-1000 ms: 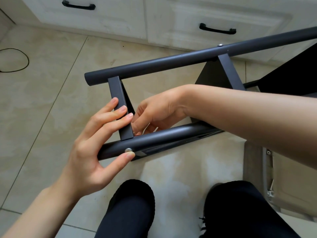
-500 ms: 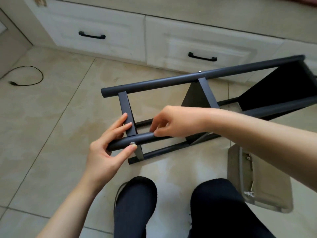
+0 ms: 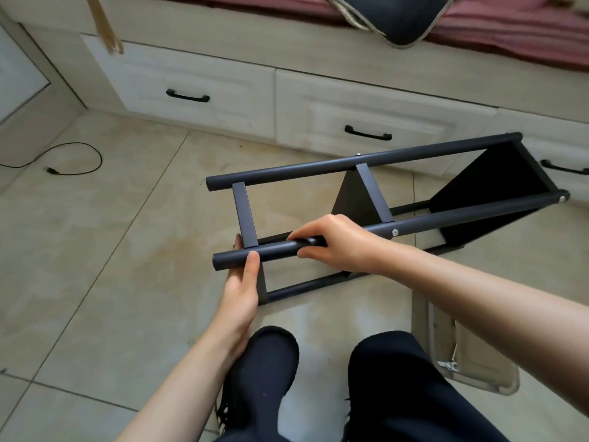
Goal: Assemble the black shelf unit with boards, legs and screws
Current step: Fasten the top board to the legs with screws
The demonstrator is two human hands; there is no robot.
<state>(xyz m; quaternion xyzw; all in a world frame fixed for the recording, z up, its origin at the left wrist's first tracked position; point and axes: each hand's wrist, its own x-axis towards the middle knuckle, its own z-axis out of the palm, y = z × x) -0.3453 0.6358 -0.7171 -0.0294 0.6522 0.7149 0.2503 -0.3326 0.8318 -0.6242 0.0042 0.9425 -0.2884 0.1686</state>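
Shelf unit lies on its side. Right hand grips near leg; left hand clasps its end, thumb on top.

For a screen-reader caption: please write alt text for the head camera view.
Two hands hold the near leg tube of a black shelf unit lying on its side on a tiled floor: the left hand near the tube's end, the right hand gripping further along. White drawers stand behind.
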